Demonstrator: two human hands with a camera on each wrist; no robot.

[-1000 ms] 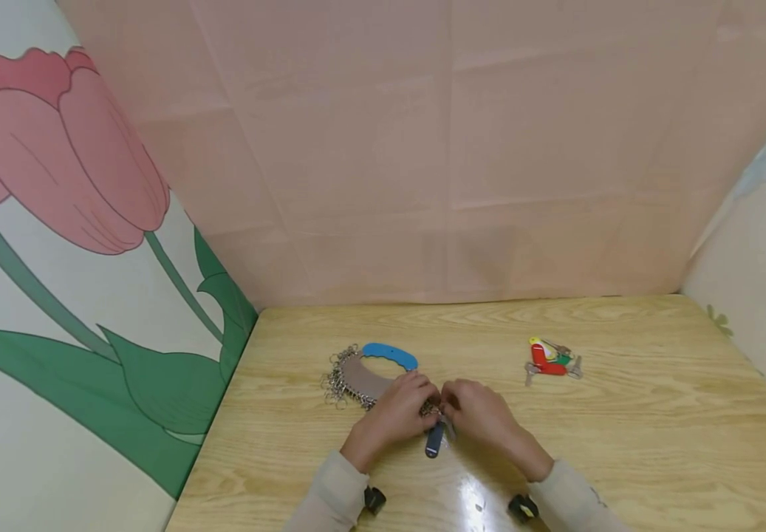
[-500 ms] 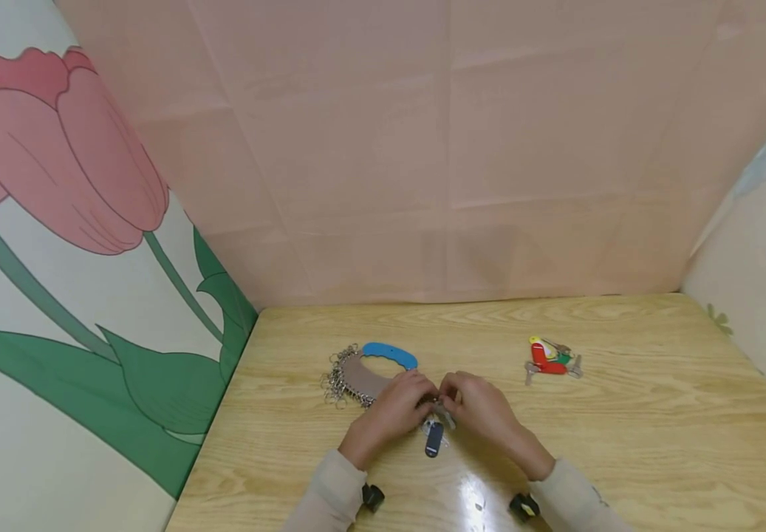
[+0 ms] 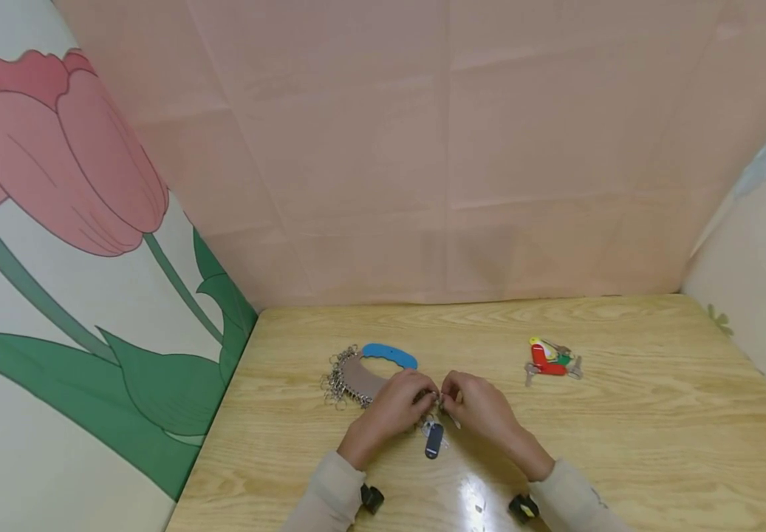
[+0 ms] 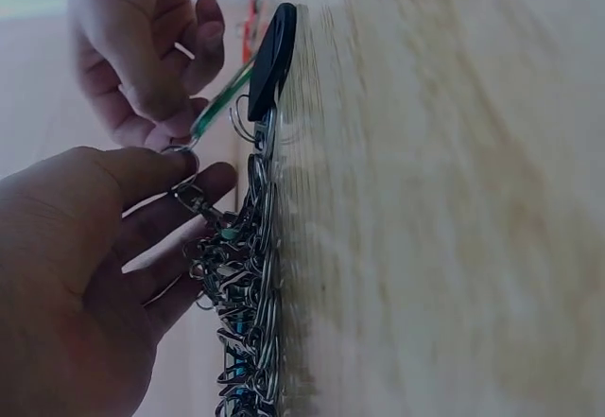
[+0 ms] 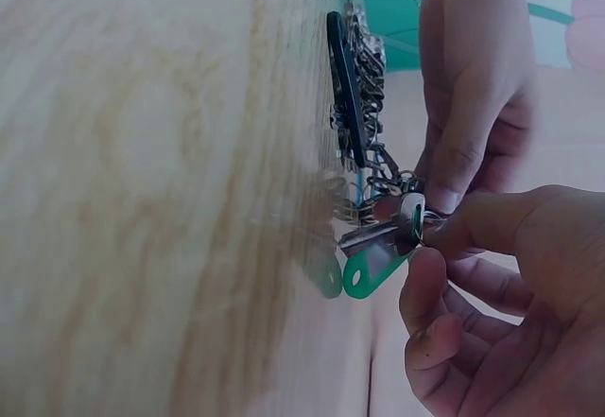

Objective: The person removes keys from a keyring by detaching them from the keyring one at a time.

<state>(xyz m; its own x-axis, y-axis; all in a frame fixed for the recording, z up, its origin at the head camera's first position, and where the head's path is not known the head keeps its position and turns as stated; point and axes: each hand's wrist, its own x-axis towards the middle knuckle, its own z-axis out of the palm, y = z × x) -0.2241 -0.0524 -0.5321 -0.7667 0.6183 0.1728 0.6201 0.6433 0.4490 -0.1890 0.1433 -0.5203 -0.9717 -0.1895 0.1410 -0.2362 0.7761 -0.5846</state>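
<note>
A crescent key holder, with a brown plate, a blue grip and many metal clasps along its edge, lies on the table. My left hand pinches a small split ring attached to a clasp at the holder's near end. My right hand meets it there, thumb and forefinger pinching a key with a green key tag at its ring end. Fingers partly hide the ring. A black key tag hangs from a neighbouring clasp and rests on the table.
Red, yellow and green key tags with keys lie in a small pile to the right on the wooden table. A pink-covered wall stands behind, and a tulip-printed panel on the left.
Both hands stay close together at the ring, with small finger shifts. My right fingers have moved slightly up, and the key beneath them has turned. The black tag shows more fully.
</note>
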